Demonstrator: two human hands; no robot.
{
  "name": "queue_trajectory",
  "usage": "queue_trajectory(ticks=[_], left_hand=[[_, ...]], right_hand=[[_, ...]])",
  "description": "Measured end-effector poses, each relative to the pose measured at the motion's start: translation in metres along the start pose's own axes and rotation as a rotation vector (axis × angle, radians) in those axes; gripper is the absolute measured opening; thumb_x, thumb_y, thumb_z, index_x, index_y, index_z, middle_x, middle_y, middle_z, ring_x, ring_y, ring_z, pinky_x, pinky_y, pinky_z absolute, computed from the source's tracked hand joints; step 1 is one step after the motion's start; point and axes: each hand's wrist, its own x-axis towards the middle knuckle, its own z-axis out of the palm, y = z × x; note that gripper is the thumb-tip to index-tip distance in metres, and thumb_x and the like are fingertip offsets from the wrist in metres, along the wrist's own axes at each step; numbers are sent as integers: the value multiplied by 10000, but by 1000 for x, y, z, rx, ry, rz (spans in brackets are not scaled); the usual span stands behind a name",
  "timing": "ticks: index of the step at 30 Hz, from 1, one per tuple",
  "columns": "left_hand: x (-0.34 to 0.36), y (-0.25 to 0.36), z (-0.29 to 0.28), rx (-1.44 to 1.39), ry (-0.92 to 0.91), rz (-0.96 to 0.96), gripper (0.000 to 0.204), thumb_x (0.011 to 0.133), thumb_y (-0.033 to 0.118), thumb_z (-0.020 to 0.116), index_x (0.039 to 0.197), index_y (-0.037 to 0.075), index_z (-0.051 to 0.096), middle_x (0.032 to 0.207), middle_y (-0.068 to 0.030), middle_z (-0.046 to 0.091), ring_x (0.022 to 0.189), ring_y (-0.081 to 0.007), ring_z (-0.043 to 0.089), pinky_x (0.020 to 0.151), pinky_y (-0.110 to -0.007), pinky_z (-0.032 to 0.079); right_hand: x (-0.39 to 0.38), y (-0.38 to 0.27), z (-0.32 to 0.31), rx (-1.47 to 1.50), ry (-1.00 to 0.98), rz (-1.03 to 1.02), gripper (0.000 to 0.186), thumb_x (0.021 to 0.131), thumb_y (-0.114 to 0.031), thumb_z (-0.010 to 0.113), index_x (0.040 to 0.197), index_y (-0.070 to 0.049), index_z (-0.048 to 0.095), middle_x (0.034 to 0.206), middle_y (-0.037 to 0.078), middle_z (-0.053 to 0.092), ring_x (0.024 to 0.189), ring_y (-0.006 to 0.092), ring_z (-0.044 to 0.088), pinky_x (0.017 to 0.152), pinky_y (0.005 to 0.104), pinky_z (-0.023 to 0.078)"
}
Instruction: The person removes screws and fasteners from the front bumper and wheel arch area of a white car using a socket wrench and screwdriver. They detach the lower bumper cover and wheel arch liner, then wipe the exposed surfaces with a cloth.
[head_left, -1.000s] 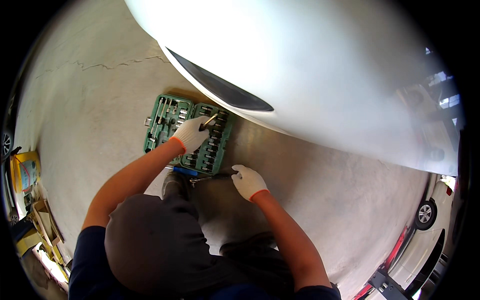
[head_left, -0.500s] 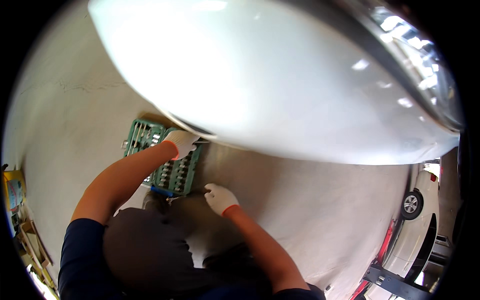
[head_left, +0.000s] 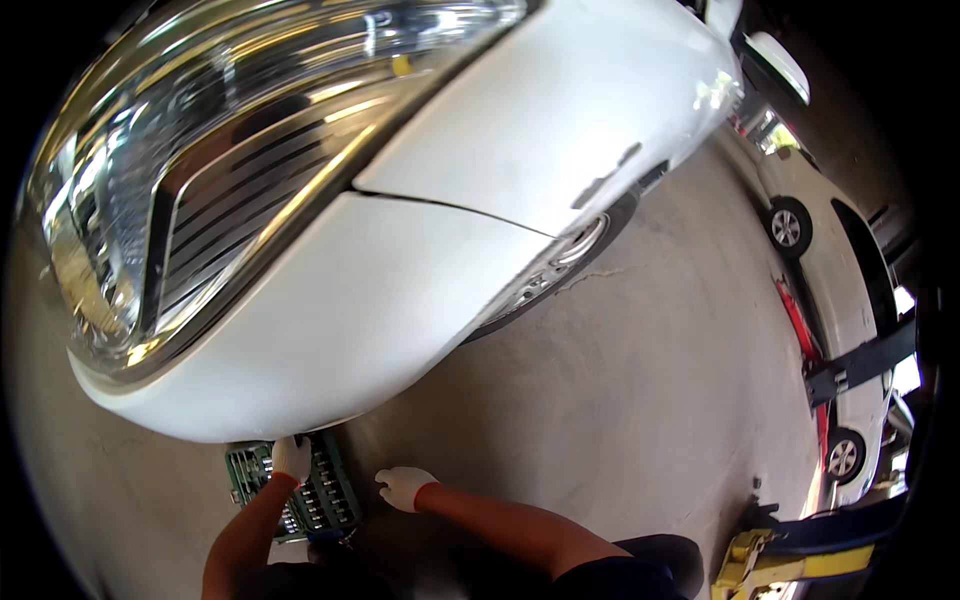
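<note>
My left hand [head_left: 291, 459], in a white knit glove with an orange cuff, is over an open green socket set case [head_left: 334, 476] on the floor. Its fingers look curled, but small size and the car's edge hide what they hold, if anything. Rows of metal sockets and slim tools fill the case. My right hand [head_left: 404, 488], gloved alike, hovers to the right of the case. Its fingers are loosely bent and a little apart, with nothing visible in them. The white car's bumper corner [head_left: 300, 320] reaches over the case's far edge.
A large headlight [head_left: 230, 190] and a front wheel [head_left: 560, 265] belong to the near car, whose paint has a dark scuff. Another white car [head_left: 850, 290] stands at the right, beside a red bar [head_left: 800, 325] and a blue and yellow lift part [head_left: 800, 560].
My view has swung up and to the right, bringing the headlight and wheel into sight. My left hand stays over the case; my right hand stays beside it.
</note>
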Motion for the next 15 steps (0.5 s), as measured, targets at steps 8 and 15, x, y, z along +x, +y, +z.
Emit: queue_trajectory(ticks=[8, 15], left_hand=[[-39, 171, -66, -489, -532, -238, 352, 1056, 89, 627, 1399, 25, 579, 768, -82, 665, 598, -172, 663, 548, -350, 535], [-51, 214, -136, -498, -788, -423, 398, 1038, 74, 659, 1419, 8, 565, 961, -105, 765, 729, -185, 739, 660, -329, 603]], right_hand=[[-3, -40, -24, 707, 130, -18, 470, 1107, -407, 606, 1391, -48, 714, 1136, 171, 797, 909, 318, 781, 901, 459, 614], [25, -98, -54, 476, 190, -478, 308, 1073, -293, 627, 1108, -35, 791, 897, 95, 787, 780, 208, 759, 738, 395, 607]])
